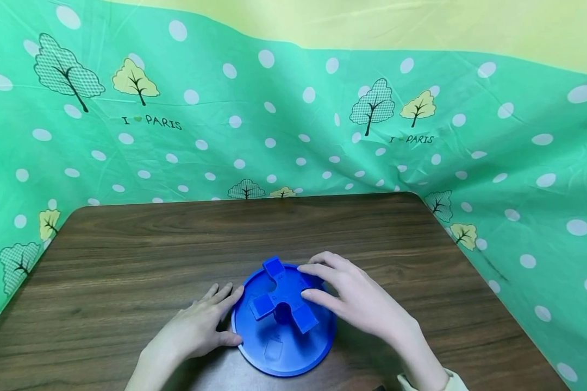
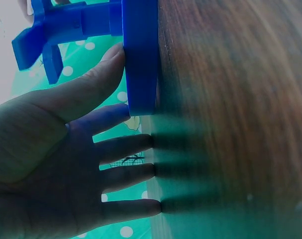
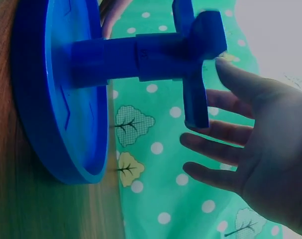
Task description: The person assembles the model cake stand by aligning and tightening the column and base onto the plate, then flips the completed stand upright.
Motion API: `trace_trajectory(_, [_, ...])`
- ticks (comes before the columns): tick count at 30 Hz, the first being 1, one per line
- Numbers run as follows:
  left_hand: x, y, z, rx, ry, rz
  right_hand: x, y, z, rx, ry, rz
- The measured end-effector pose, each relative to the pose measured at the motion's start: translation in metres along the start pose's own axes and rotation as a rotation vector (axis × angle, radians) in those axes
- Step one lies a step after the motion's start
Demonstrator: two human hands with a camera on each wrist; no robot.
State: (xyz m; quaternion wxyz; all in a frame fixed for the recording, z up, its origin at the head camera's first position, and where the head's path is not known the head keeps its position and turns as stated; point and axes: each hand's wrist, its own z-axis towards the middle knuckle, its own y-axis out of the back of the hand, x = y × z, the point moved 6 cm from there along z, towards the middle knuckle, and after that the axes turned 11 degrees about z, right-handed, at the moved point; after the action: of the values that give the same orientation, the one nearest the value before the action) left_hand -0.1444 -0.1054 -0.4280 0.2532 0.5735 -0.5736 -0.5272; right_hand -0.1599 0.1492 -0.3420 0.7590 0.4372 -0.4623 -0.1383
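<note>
A blue round base [image 1: 266,355] lies flat on the table, carrying an upright post [image 3: 121,57] with a four-armed cross piece [image 1: 289,301] on top. My left hand [image 1: 193,331] has its thumb and index finger against the left rim of the base, while its other fingers reach straight down to the table in the left wrist view. At the cross piece, my right hand [image 1: 357,296] holds the right arm loosely between thumb and index finger. Its remaining fingers [image 3: 210,177] stretch out beside the arm, and the index fingertip is hidden behind it.
Dark wood-grain table [image 1: 176,255] with rounded far corners lies under the base. A green dotted cloth [image 1: 293,119] with tree prints hangs behind and along the sides. A small dark object [image 1: 380,388] pokes in at the bottom edge.
</note>
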Motion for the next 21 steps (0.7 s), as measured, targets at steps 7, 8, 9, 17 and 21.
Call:
trace_trajectory(7, [0.000, 0.000, 0.001, 0.012, 0.013, 0.005, -0.001, 0.004, 0.000, -0.008, 0.029, 0.005])
trace_trajectory(8, [0.000, 0.000, 0.001, 0.011, 0.014, 0.005, -0.001, 0.005, 0.000, -0.017, 0.030, 0.006])
trace_trajectory(9, [0.000, 0.000, 0.001, 0.010, 0.014, 0.005, -0.001, 0.005, 0.000, -0.029, 0.032, 0.007])
trace_trajectory(17, [0.001, 0.000, 0.001, 0.016, 0.018, 0.005, 0.003, 0.001, 0.002, -0.040, 0.062, -0.048])
trace_trajectory(21, [0.001, 0.000, 0.001, 0.019, 0.015, 0.004, 0.001, -0.008, 0.001, 0.071, -0.008, -0.017])
